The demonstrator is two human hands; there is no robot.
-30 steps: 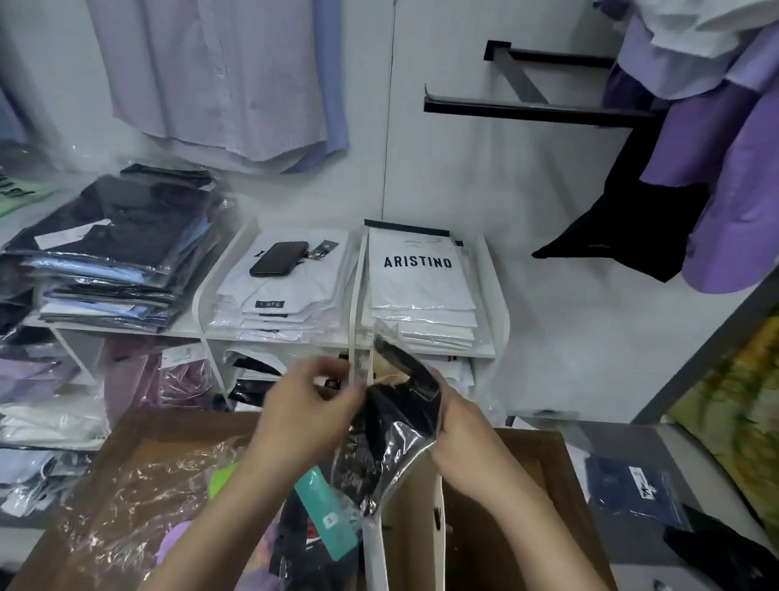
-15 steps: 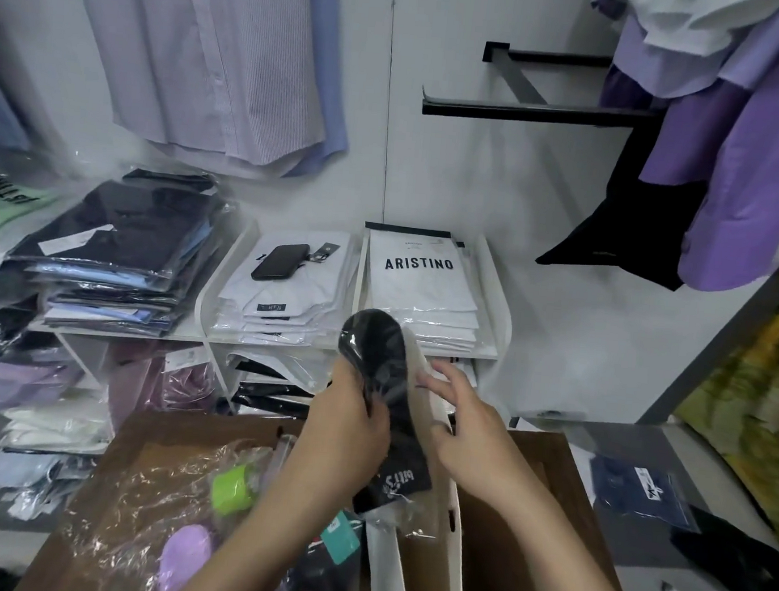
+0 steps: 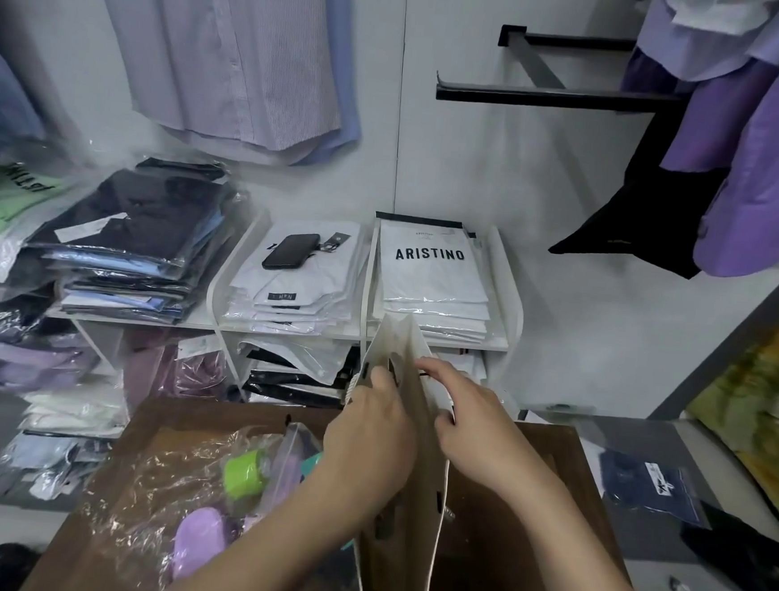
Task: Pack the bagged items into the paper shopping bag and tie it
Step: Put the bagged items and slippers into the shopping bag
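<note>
A cream paper shopping bag stands upright on the brown table, seen nearly edge-on, with a white cord handle hanging down its right side. My left hand reaches into the bag's mouth, fingers closed on a black bagged item that is almost wholly hidden inside. My right hand grips the bag's right wall at the rim. Left of the bag lie clear plastic bags holding a green item and a purple item.
Behind the table a white shelf carries stacks of bagged shirts, a black phone and a pack marked ARISTINO. Shirts hang above, beside a black wall rail. A navy bagged item lies on a ledge at the right.
The black bagged item was held up above the bag's mouth; it has gone down into the bag with my left hand. My right hand has shifted onto the bag's rim.
</note>
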